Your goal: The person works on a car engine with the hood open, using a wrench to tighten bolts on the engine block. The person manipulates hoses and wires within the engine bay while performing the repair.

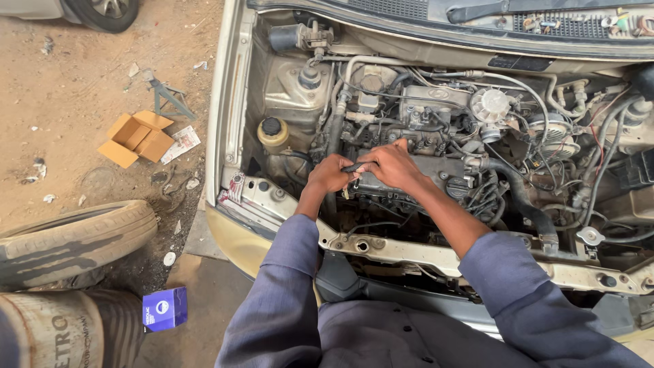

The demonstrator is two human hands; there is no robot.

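Observation:
I look down into an open car engine bay [436, 123]. My left hand [328, 174] and my right hand [390, 165] meet over the left part of the engine, both closed around a short black hose or cable end [351, 167] held between them. The fingers hide most of that part. Grey-blue sleeves cover both forearms. The engine's metal top [436, 102] with hoses and wires lies just behind my hands.
A yellowish fluid reservoir [274, 133] sits left of my hands. On the dirt ground at left lie an open cardboard box [135, 138], a worn tyre [71, 238], a small blue box [165, 308] and a drum [48, 330]. The beige front crossmember [422, 253] runs below my arms.

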